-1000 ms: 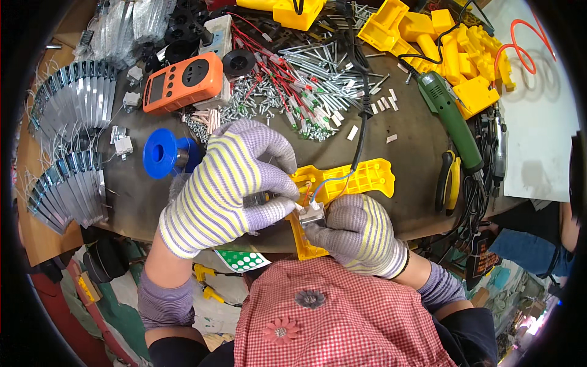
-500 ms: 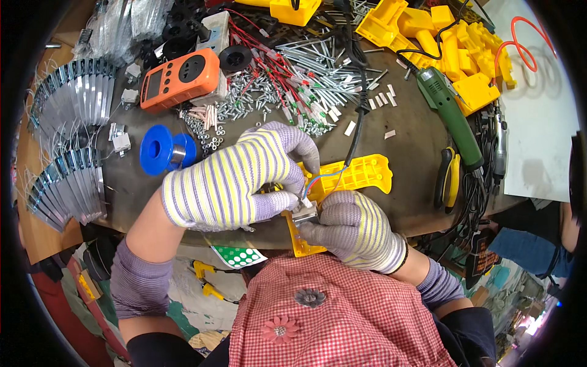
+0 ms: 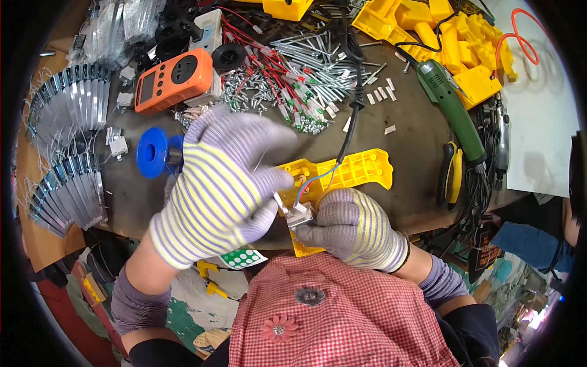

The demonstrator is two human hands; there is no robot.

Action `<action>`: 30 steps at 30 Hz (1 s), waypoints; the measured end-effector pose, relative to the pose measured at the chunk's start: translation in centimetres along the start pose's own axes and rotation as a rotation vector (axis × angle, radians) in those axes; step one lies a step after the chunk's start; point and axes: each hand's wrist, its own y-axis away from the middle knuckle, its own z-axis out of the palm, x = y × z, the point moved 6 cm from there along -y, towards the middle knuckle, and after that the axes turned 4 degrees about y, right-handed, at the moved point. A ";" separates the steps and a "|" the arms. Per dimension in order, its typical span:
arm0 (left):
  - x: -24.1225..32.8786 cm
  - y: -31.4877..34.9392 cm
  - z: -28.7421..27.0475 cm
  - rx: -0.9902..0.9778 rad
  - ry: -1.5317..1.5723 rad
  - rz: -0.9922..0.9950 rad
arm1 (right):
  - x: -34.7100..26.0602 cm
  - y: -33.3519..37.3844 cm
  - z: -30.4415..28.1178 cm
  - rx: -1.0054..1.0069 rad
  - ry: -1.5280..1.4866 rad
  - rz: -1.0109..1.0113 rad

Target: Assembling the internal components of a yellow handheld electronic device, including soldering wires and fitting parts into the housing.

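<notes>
OK, my R hand (image 3: 362, 231) pinches the metal part (image 3: 297, 219) over the yellow shell (image 3: 364, 170); L hand (image 3: 215, 188) adj., thumb/index apart, others blurred, can't tell. Prob. wiring step; next move needs R steady, I'd say.

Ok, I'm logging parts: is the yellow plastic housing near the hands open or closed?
Open: the yellow plastic housing shows its ribbed inside, with no cover over it.

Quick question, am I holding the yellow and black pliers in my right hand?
No, your right hand pinches a small silvery part, and the pliers lie apart from it, farther right.
</notes>
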 end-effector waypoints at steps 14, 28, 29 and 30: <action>-0.7 0.9 1.3 -0.087 0.147 -0.123 | 0.1 0.4 -0.1 0.048 0.007 -0.011; 0.5 0.7 2.9 -0.031 0.036 -0.048 | 0.1 0.3 -0.2 0.028 0.003 0.048; 0.4 0.6 2.7 -0.009 0.012 -0.081 | 0.0 0.3 -0.2 0.027 0.004 0.046; 0.3 0.8 3.0 -0.007 0.010 -0.081 | 0.0 0.2 -0.2 0.028 0.026 0.065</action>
